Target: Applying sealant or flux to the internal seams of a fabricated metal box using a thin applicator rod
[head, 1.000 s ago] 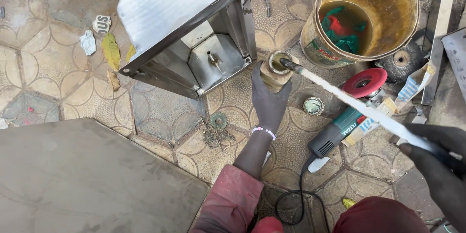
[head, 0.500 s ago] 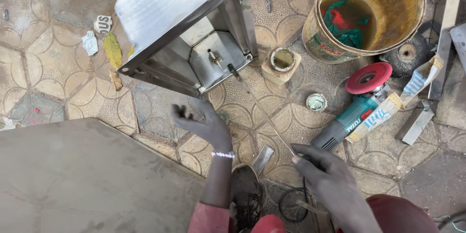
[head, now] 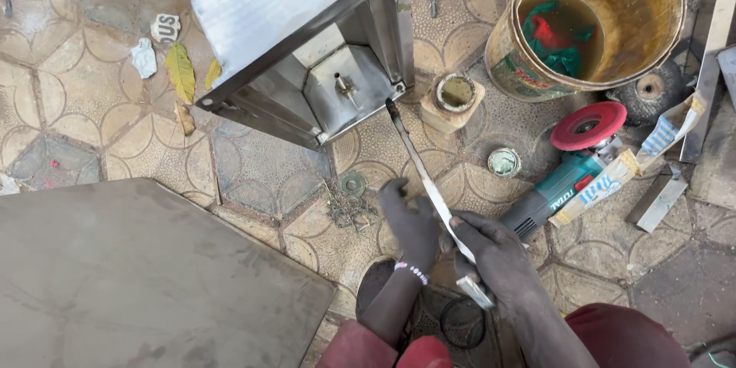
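My right hand grips a long thin metal strip near its lower end. The strip's far tip rests against the front edge of an open sheet-metal box lying on its side on the tiled ground. My left hand lies just left of the strip with fingers spread, touching it at mid-length. Inside the box a small bolt stands out from the back panel.
A rusty bucket with green and red rags stands at top right. An angle grinder with a red disc lies right of my hands. A small tin on a block, a round lid and a large flat metal sheet surround me.
The strip swung from the right side round to point at the box. My right hand moved up and took hold of it; my left hand shifted right to meet it.
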